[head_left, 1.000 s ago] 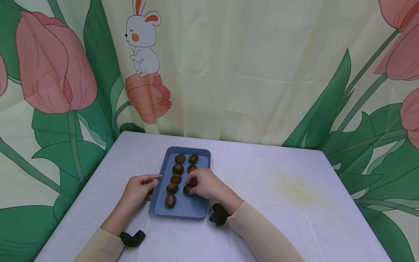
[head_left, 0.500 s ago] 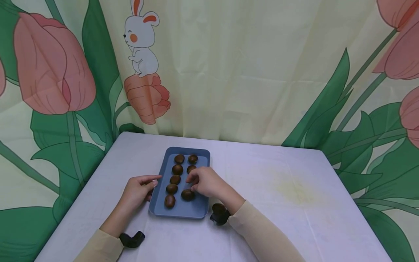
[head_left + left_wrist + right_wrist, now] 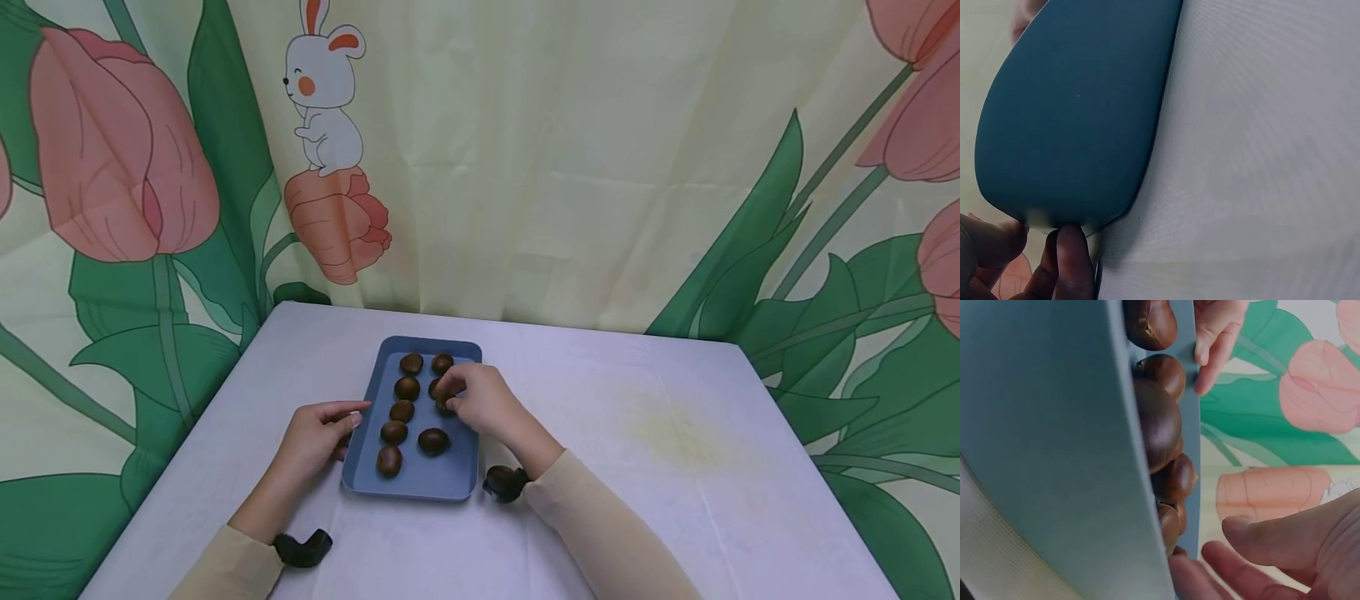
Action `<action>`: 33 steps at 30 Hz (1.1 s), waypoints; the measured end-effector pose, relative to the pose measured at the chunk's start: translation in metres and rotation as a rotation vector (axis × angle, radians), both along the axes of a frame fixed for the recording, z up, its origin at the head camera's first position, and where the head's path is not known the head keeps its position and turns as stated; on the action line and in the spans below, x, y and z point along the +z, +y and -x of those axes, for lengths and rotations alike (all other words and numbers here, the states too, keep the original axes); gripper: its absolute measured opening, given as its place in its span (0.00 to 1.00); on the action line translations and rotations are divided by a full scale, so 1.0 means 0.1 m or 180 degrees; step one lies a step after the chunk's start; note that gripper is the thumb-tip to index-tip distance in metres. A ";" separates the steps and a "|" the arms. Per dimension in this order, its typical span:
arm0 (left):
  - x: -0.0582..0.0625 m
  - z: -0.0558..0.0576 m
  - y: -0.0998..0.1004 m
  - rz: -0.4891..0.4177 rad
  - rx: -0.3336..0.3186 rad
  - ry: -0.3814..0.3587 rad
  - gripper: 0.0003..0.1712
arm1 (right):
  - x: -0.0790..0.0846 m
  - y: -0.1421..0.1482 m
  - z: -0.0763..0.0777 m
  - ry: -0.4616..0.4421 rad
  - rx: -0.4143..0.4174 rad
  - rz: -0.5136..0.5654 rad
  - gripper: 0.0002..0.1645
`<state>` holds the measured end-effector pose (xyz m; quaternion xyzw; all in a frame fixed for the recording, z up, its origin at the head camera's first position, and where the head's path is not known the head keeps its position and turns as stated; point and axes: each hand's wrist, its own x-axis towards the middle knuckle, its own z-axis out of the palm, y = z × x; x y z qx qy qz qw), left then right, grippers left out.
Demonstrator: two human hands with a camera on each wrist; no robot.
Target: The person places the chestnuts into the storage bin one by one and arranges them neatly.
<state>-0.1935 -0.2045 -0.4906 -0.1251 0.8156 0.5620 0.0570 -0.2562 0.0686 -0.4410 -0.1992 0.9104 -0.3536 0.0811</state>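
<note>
A blue rectangular tray (image 3: 450,479) holds brown chestnuts in two columns. The left column (image 3: 402,412) runs along the tray's length; the right column has a chestnut (image 3: 442,363) at the far end and another (image 3: 433,442) nearer the front. My right hand (image 3: 486,408) reaches over the right rim, its fingertips at a chestnut (image 3: 445,408) mostly hidden beneath them. In the right wrist view its thumb (image 3: 1266,540) stands apart from the fingers. My left hand (image 3: 321,429) touches the tray's left edge with nearly straight fingers; fingertips (image 3: 1074,253) meet the tray's outer side.
A white cloth covers the table (image 3: 600,467), with a faint yellowish stain right of the tray. Behind hangs a curtain (image 3: 555,167) printed with tulips and a rabbit. Black wrist-worn devices (image 3: 303,548) sit at both wrists.
My right hand has moved away from me, up the right column. The front chestnut of that column shifted nearer me, then slightly back, and now shows fully. The left hand stays put.
</note>
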 end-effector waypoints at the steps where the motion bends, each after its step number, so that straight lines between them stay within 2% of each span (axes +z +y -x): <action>1: 0.00 0.00 0.00 -0.0002 -0.0003 0.0002 0.17 | 0.00 0.00 0.00 -0.0008 -0.0013 -0.0018 0.11; 12: -0.02 0.01 -0.01 -0.0028 -0.0002 0.0003 0.17 | -0.02 -0.03 0.00 -0.0094 0.0116 -0.0191 0.13; 24: -0.02 0.00 0.00 -0.0044 0.0037 -0.0009 0.17 | -0.02 -0.04 -0.07 -0.0121 0.0155 -0.0072 0.15; 33: -0.02 0.00 0.00 -0.0062 0.0030 0.0012 0.17 | -0.11 -0.09 -0.16 -0.0085 0.0458 -0.0154 0.14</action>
